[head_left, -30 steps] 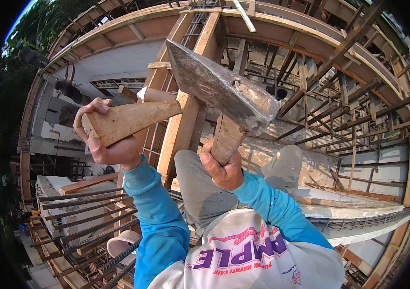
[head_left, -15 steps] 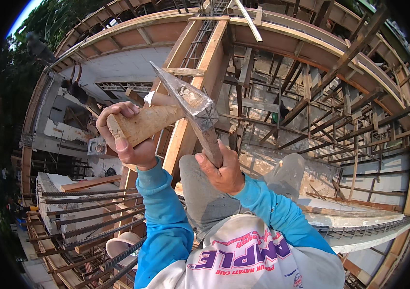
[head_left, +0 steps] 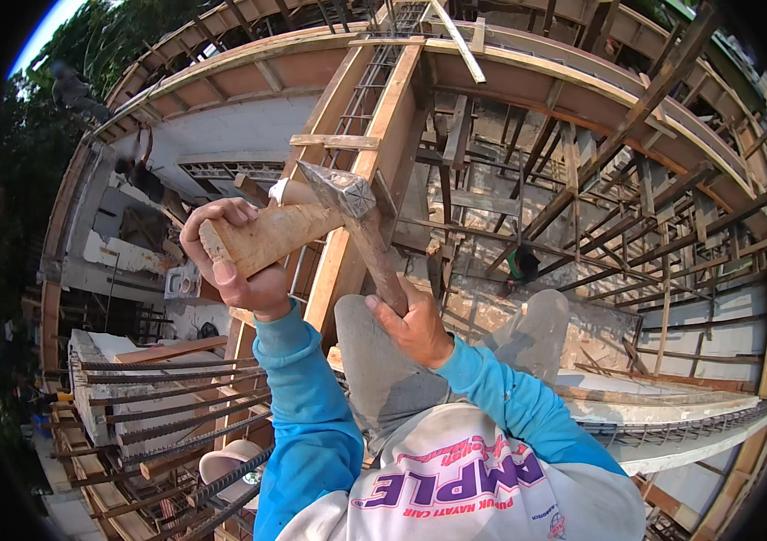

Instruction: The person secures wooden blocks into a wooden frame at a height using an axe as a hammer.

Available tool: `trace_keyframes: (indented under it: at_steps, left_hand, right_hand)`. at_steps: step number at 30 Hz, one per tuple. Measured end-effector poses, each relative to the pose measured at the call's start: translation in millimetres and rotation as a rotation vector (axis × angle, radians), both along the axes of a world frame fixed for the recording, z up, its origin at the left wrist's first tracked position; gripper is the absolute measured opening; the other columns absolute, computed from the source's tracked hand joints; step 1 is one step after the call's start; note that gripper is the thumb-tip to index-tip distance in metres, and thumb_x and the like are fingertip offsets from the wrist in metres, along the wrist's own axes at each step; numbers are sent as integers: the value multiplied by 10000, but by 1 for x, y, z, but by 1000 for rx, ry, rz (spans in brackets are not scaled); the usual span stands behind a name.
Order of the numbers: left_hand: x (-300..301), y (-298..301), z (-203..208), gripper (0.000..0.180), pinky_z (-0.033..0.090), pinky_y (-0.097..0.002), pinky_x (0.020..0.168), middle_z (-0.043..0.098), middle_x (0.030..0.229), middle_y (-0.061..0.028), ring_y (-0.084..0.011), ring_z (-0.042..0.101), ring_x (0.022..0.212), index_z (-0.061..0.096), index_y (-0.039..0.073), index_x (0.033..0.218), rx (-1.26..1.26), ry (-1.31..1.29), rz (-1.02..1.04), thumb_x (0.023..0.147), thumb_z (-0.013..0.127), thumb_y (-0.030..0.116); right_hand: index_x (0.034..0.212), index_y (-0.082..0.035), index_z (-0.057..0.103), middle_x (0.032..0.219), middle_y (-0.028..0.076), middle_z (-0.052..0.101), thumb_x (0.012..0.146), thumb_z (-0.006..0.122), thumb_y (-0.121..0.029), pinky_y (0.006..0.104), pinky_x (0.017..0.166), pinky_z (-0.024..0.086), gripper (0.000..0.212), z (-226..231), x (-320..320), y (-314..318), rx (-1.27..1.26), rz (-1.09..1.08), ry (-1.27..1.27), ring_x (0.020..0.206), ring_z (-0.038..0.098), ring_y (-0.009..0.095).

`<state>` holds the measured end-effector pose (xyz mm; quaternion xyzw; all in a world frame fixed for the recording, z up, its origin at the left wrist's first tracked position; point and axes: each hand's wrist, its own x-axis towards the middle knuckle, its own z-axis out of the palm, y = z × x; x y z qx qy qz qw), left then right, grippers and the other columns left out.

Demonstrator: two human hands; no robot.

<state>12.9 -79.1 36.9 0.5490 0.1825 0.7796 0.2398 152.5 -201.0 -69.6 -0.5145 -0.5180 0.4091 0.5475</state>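
Observation:
My left hand is closed round a short offcut of wood, fingers over its top edge and thumb at its near end. A hammer with a wooden handle is gripped low on that handle by my right hand. Its pointed metal head lies over the far end of the offcut; I cannot tell if they touch. Just behind the wood shows a pale rounded thing, partly covered. Beneath both hands runs a timber formwork beam with steel bars between its boards.
Several ribbed steel bars stick out at lower left beside a white helmet-like object. Wooden props crowd the lower level at right, where a person is. Other people work at far left.
The hammer's head has tipped downward and away, its point swinging lower toward the wood. My left hand and the offcut have barely moved. The person below at right shows more plainly.

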Motion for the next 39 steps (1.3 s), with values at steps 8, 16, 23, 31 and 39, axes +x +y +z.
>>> trace_keyframes:
  at_steps: [8, 16, 23, 31, 39]
  left_hand:
    - [15, -7, -5, 514, 416, -343, 724, 467, 847, -106, -204, 466, 779, 497, 28, 1045, 18, 19, -1, 737, 500, 439]
    - [-2, -16, -3, 645, 424, -339, 729, 446, 882, -77, -183, 460, 792, 477, 49, 1060, -6, 69, -7, 763, 572, 613]
    - [-1, -16, -9, 637, 421, -340, 729, 448, 867, -78, -183, 455, 775, 477, 51, 1040, 11, 75, -68, 736, 604, 596]
    - [-18, -13, -1, 623, 430, -348, 732, 437, 840, -71, -179, 458, 765, 486, 58, 1023, -31, 5, -39, 727, 608, 593]
    - [-25, -5, -8, 550, 415, -356, 737, 455, 855, -91, -196, 454, 770, 494, 41, 1028, 47, -13, -48, 719, 519, 494]
  right_hand:
    - [1134, 24, 581, 885, 251, 661, 888, 602, -299, 426, 738, 498, 406, -62, -13, 16, -270, 57, -109, 849, 658, 381]
    - [1082, 20, 584, 823, 183, 650, 886, 618, -321, 387, 706, 485, 395, -51, 10, -5, -225, 37, 34, 746, 637, 270]
    - [1090, 21, 580, 789, 175, 649, 895, 621, -279, 370, 637, 479, 361, -26, -15, 13, 33, -84, 58, 697, 633, 250]
    - [1070, 23, 586, 784, 243, 632, 877, 635, -274, 439, 657, 469, 357, -49, -17, 12, -187, 105, -81, 747, 650, 362]
    - [913, 9, 552, 619, 123, 550, 903, 633, -195, 329, 539, 423, 220, 39, -10, 19, 298, -32, 223, 576, 514, 140]
